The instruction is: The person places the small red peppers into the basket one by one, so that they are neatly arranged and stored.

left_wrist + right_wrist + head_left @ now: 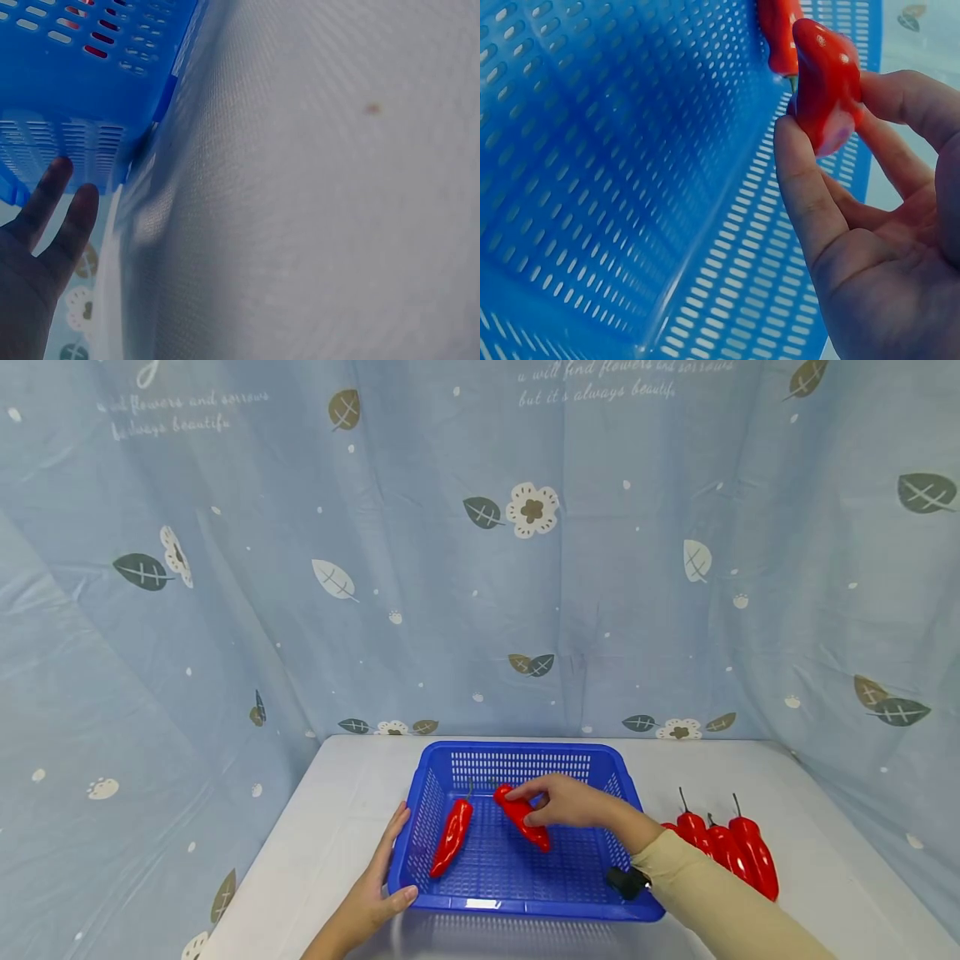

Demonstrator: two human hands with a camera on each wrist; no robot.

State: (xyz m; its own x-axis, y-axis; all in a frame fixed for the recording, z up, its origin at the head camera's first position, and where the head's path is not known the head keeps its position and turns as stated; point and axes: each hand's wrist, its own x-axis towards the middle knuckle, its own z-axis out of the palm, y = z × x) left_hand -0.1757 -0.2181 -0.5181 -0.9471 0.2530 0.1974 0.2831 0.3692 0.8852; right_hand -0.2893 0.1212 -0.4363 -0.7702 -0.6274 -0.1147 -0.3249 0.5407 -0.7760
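Glossy red in your right grip (566,802): it's pinching a red chili pepper (517,814), thumb on one side, fingers on the other, and it's inside the blue slotted plastic basket (525,746)! From the head view you can't tell whether the pepper touches the floor of the basket. Over to the right wrist view, and there's your pinch close up, a pale glare near the lower end of the pepper. Just behind it comes the second chili pepper (453,839), its green stem (792,82) down by the slotted wall; the head view lays that pepper full length and slanting on the left side of the basket.

Your left grip (367,893) is released, fingers straight along the outside of the basket, thumb at the near left corner. The left wrist view catches two of those fingers outstretched by the wall, red slivers (96,51) peeking through the slots, and a small brown spot (373,109) on the white surface.

Only the head view gives you the outside group of chili peppers (726,852), at least four, side by side on the white desk (360,777), partly behind your beige sleeve (720,897). Patterned blue fabric (427,585) hangs beyond.
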